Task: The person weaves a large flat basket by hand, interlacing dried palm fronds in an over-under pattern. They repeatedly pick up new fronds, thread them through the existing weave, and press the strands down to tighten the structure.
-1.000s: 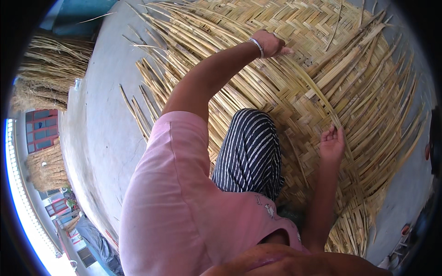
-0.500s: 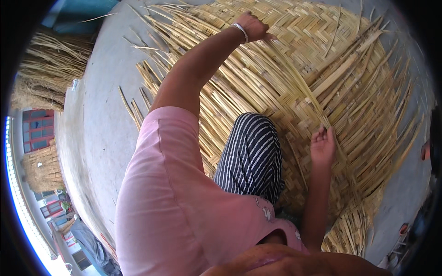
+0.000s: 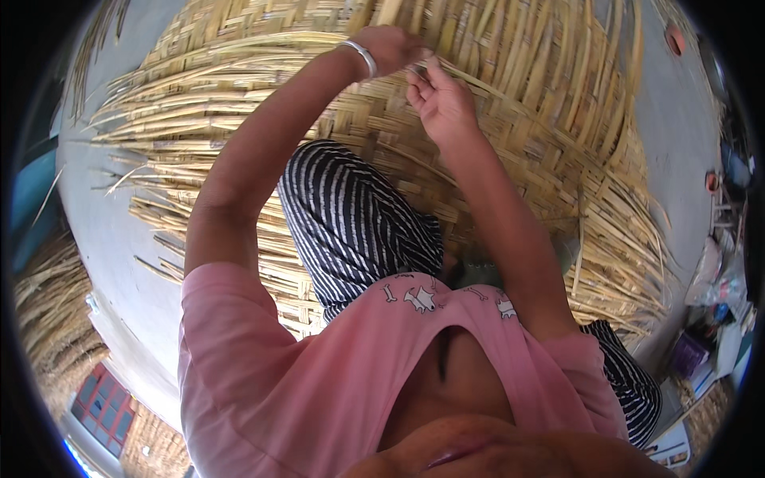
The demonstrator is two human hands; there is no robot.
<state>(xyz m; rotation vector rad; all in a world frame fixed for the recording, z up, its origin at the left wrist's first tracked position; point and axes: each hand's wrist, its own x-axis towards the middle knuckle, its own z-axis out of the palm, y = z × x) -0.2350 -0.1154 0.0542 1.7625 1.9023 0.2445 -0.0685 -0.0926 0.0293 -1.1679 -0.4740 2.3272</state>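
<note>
A large mat (image 3: 550,163) of split, straw-coloured cane strips is spread before me, woven in the middle with long loose ends fanning out. Over its far part my left hand (image 3: 390,51), with a white bangle at the wrist, has its fingers bent closed at the end of a pale cane strip (image 3: 482,83) that slants off to the right. Just to its right and nearer me, my right hand (image 3: 446,105) is closed, thumb and forefinger pinched close to the left fingertips. What that pinch holds is too small to make out.
My knee in striped trousers (image 3: 351,215) rests on the mat. Grey floor (image 3: 669,119) borders it. Bundles of dry stalks (image 3: 52,303) lie at the left. Bags and household items (image 3: 709,275) stand at the right, and a reddish pot (image 3: 675,38) sits at the far right.
The view has swung round. My hands, far apart along a long strip before, are now close together; the right hand has moved up beside the left.
</note>
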